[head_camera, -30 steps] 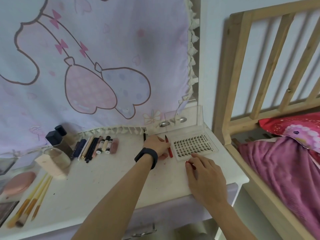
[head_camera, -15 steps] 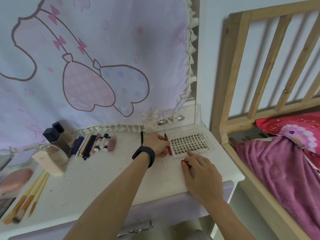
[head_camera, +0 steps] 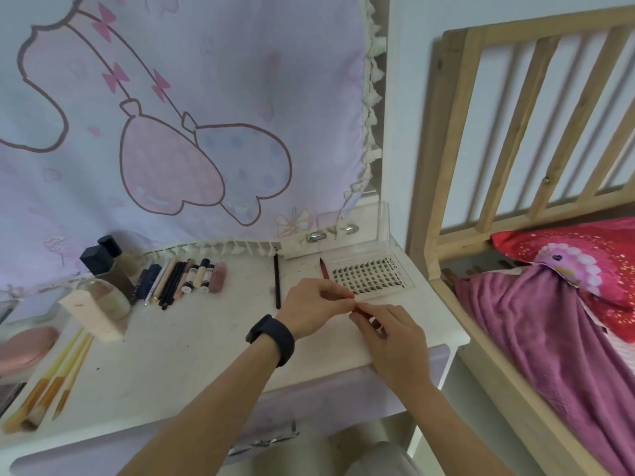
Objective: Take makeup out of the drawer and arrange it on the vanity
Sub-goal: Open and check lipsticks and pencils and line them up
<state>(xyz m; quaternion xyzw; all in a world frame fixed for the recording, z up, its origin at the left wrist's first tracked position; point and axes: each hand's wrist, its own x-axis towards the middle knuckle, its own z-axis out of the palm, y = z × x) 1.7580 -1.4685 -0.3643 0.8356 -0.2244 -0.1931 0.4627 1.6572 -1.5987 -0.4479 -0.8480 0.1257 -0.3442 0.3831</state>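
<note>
White vanity (head_camera: 178,355): lash tray (head_camera: 372,274) far right, black pencil (head_camera: 276,281) near it. Pencils (head_camera: 168,283), tubes (head_camera: 202,274) and brushes (head_camera: 51,386) lie left.

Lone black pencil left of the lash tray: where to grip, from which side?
Pinch the black pencil mid-shaft from above, fingers closing across it. It lies flat and thin, running front to back, with bare vanity both sides; the left hand crowds its near end.

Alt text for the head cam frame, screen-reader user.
The left hand and right hand pinch a thin red stick between them over a white vanity top, just in front of an open clear case of false lash clusters. A row of pencils and tubes lies further left, makeup brushes at the far left.
</note>
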